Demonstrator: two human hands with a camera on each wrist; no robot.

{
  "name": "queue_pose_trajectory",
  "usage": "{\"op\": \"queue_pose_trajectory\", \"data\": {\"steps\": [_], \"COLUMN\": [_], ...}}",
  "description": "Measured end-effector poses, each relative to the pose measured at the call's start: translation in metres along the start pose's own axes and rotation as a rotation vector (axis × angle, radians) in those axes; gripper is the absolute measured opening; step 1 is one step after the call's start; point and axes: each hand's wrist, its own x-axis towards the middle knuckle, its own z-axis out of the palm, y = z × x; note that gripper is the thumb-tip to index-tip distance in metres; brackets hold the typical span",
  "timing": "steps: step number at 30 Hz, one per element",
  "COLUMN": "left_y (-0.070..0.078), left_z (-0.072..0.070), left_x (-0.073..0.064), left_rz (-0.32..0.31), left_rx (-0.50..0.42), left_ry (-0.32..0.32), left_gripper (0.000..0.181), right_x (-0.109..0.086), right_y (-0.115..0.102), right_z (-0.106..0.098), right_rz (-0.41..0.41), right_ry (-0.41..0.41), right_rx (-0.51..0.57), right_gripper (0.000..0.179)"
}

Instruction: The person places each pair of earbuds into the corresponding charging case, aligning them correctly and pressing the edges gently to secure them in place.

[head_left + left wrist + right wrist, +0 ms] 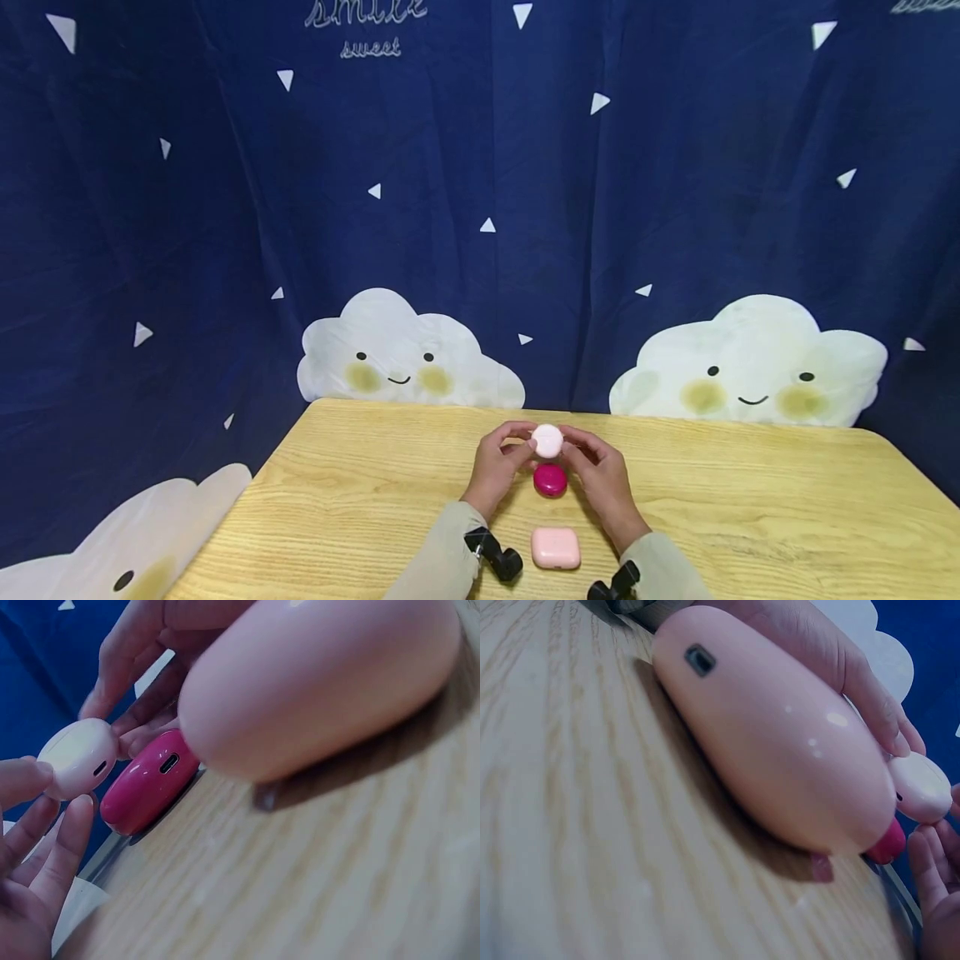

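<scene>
Both hands hold a small pale pink round case just above the wooden table. My left hand pinches its left side and my right hand pinches its right side. In the left wrist view the pale case shows a small port, with my left hand below it and my right hand above. A magenta round case lies on the table right under the hands. A larger pink rounded-square case lies nearer me, between my forearms, and fills the right wrist view.
A dark blue curtain with white clouds hangs right behind the table's far edge. Bare wood spreads to the left and right of the hands. Black wrist camera mounts sit on both sleeves.
</scene>
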Motion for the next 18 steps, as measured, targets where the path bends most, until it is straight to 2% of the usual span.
{"op": "queue_pose_trajectory", "data": {"steps": [10, 18], "left_y": [-0.002, 0.024], "left_z": [0.0, 0.005], "left_x": [0.0, -0.01], "left_rz": [0.009, 0.059], "left_rx": [0.046, 0.076], "left_ry": [0.086, 0.133], "left_gripper": [0.025, 0.019], "right_x": [-0.002, 0.0], "right_y": [0.001, 0.0], "right_z": [0.001, -0.001], "right_rz": [0.011, -0.008], "right_ry": [-0.012, -0.01], "right_rx": [-0.021, -0.035], "right_gripper": [0.025, 0.023]}}
